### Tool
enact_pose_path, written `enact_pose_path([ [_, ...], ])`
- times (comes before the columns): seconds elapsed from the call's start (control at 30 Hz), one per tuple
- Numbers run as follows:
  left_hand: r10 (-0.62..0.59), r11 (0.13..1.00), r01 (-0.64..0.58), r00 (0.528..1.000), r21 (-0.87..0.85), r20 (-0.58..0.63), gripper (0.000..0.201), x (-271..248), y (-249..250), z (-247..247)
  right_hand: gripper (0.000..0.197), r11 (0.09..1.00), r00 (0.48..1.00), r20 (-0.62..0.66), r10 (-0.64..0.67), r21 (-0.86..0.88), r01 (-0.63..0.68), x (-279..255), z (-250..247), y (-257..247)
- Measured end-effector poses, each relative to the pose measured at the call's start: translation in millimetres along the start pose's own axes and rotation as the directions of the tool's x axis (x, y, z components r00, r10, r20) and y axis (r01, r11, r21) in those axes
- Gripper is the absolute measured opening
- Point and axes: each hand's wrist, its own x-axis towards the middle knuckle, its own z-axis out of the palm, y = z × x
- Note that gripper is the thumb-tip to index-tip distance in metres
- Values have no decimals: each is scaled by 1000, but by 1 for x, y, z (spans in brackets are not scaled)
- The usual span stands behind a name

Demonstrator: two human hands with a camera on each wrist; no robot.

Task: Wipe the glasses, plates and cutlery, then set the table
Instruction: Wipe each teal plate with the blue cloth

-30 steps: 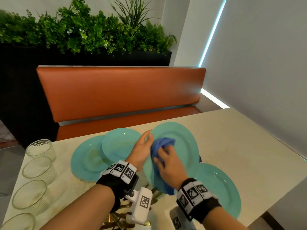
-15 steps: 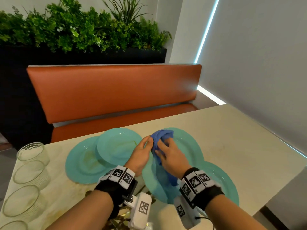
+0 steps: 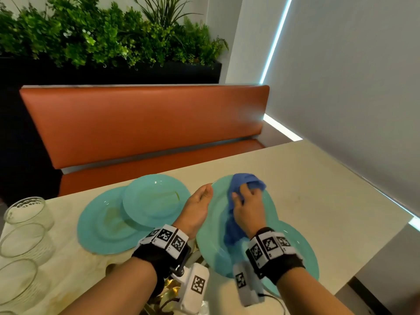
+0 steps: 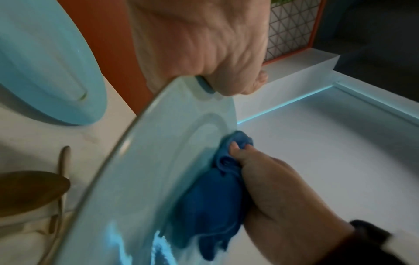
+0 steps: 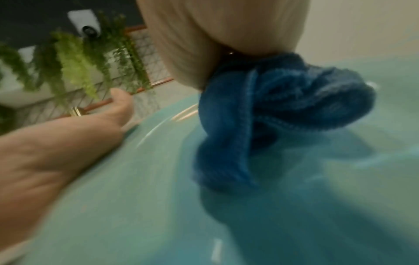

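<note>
A teal plate (image 3: 214,226) is held tilted above the table, and my left hand (image 3: 197,206) grips its left rim, thumb on the face. My right hand (image 3: 248,206) clutches a bunched blue cloth (image 3: 244,181) and presses it on the plate's upper face. From the left wrist view the plate (image 4: 145,179) fills the middle, with the cloth (image 4: 213,193) and right hand (image 4: 278,193) on its right. The right wrist view is blurred but shows the cloth (image 5: 272,111) on the plate (image 5: 136,188). Another teal plate (image 3: 302,251) lies under my right wrist.
Two stacked teal plates (image 3: 136,210) lie left of my hands. Several clear glasses (image 3: 25,223) line the table's left edge. Gold cutlery (image 3: 168,294) lies near the front edge; a gold spoon (image 4: 29,190) appears in the left wrist view. An orange bench (image 3: 145,123) runs behind the table (image 3: 329,201).
My right hand has slid the cloth up toward the plate's far rim. The plate has tipped flatter and my left hand has shifted along its rim.
</note>
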Motion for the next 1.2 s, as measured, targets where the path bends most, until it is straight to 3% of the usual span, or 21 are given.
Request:
enact_pose_path([
  [0.07, 18, 999, -20, 998, -47, -55, 44, 6, 3, 4, 32, 985, 970, 172, -173, 51, 166, -26, 18, -5],
  [0.13, 30, 997, -39, 993, -69, -115, 36, 13, 0, 1, 24, 949, 865, 398, -305, 56, 309, -57, 25, 3],
  [0.2, 6, 998, -13, 991, -56, -131, 28, 17, -6, -3, 17, 915, 761, 548, -348, 21, 403, -69, 11, 33],
  [0.23, -23, 998, 14, 991, -69, -132, 27, 18, -10, -6, 19, 913, 741, 590, -320, -18, 408, -66, -2, 49],
  [0.27, -45, 996, 35, 991, -83, -126, 27, 18, -13, -6, 20, 919, 752, 602, -267, -78, 388, -59, -14, 67],
  [0.3, -58, 995, 48, 992, -88, -116, 28, 19, -17, -5, 19, 932, 798, 574, -185, -154, 327, -50, -26, 82],
  [0.37, -69, 994, 62, 995, -91, -75, 31, 18, -22, 4, 18, 947, 928, 372, -17, -292, 135, -27, -43, 101],
  [0.43, -65, 996, 63, 997, -70, -28, 34, 15, -25, 22, 26, 958, 983, 172, 65, -287, -13, -14, -36, 92],
  [0.5, -27, 1000, 27, 1000, -10, 0, 35, 14, -26, 42, 29, 989, 987, 161, 5, -145, 19, -22, -18, 66],
  [0.53, -4, 1000, 4, 1000, 4, -9, 37, 17, -26, 49, 25, 995, 973, 229, -39, -79, 59, -34, -12, 56],
  [0.63, -16, 1000, 15, 997, -12, -79, 35, 25, -26, 52, 4, 975, 834, 531, -152, -59, 215, -71, -18, 66],
  [0.67, -36, 999, 34, 996, -29, -84, 32, 28, -28, 50, 9, 959, 794, 588, -151, -107, 261, -74, -29, 82],
  [0.7, -57, 998, 54, 995, -38, -86, 31, 28, -30, 50, 16, 947, 792, 599, -118, -172, 271, -72, -41, 99],
  [0.8, -96, 995, 93, 993, -34, -70, 28, 27, -40, 61, 15, 941, 925, 368, 89, -336, 43, -52, -75, 133],
  [0.83, -119, 992, 117, 991, -39, -55, 26, 28, -44, 70, 17, 932, 949, 276, 155, -359, -48, -43, -86, 138],
  [0.93, -209, 977, 208, 978, 42, 22, 27, 28, -60, 97, 24, 905, 948, 121, 294, -353, -235, -21, -115, 150],
  [1.1, -284, 931, 253, 955, 262, 86, 49, 34, -95, 136, 12, 903, 945, 43, 324, -312, -296, -15, -145, 157],
  [1.2, -319, 901, 278, 945, 332, 74, 46, 37, -108, 149, 7, 903, 944, 19, 331, -296, -310, -21, -153, 161],
])
